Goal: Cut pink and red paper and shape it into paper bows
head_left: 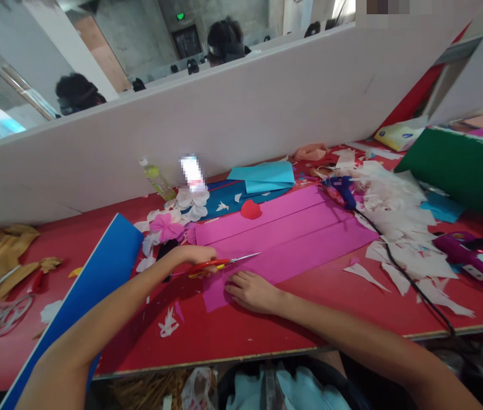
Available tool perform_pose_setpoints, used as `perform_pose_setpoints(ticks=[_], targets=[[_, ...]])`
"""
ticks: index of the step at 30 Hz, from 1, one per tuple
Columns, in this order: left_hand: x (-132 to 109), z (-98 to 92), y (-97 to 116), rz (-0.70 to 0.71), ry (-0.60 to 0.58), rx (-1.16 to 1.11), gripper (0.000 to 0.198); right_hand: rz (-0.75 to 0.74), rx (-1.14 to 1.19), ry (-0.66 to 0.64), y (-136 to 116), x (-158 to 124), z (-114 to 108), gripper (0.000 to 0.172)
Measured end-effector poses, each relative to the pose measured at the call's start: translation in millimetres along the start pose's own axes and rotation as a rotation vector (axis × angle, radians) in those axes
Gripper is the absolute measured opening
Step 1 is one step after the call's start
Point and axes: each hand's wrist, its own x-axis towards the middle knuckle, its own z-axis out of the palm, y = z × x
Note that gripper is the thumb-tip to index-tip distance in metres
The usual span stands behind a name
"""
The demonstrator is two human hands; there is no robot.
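Observation:
My left hand [201, 256] is closed round the red and yellow handles of a pair of scissors [241, 258]. The blades point right and lie over a sheet of magenta paper [305, 250], near its left end. Just below the blades, my right hand [250, 290] rests on the paper's near edge, with its fingers laid on the sheet. Long creases or edges run along the magenta paper. A red rounded paper piece [251, 209] lies on its far side. White and pink paper flowers [166, 226] sit beyond my left hand.
A blue board [91, 279] stands left, a green board [458, 171] right. A glue gun [343, 191] trails its cord across the red table [292, 330]. White scraps [412, 239] and a purple device [475, 256] lie right. A bottle [158, 181] and blurred phone [193, 173] stand by the partition.

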Motion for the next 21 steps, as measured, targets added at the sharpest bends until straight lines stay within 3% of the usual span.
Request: perform_pose_setpoints(ticks=[6, 13, 21], targets=[[0.0, 3.2, -0.9, -0.008, 0.001, -0.039, 0.017, -0.002, -0.020, -0.013, -0.9, 0.5, -1.7, 0.021], [-2.7, -0.6, 14.8, -0.012, -0.126, -0.115, 0.022, -0.006, -0.010, 0.009, -1.3, 0.4, -1.7, 0.019], [8.5, -6.2, 18.6, -0.012, -0.101, -0.100, 0.030, -0.012, 0.005, 0.012, -1.0, 0.6, -0.5, 0.019]])
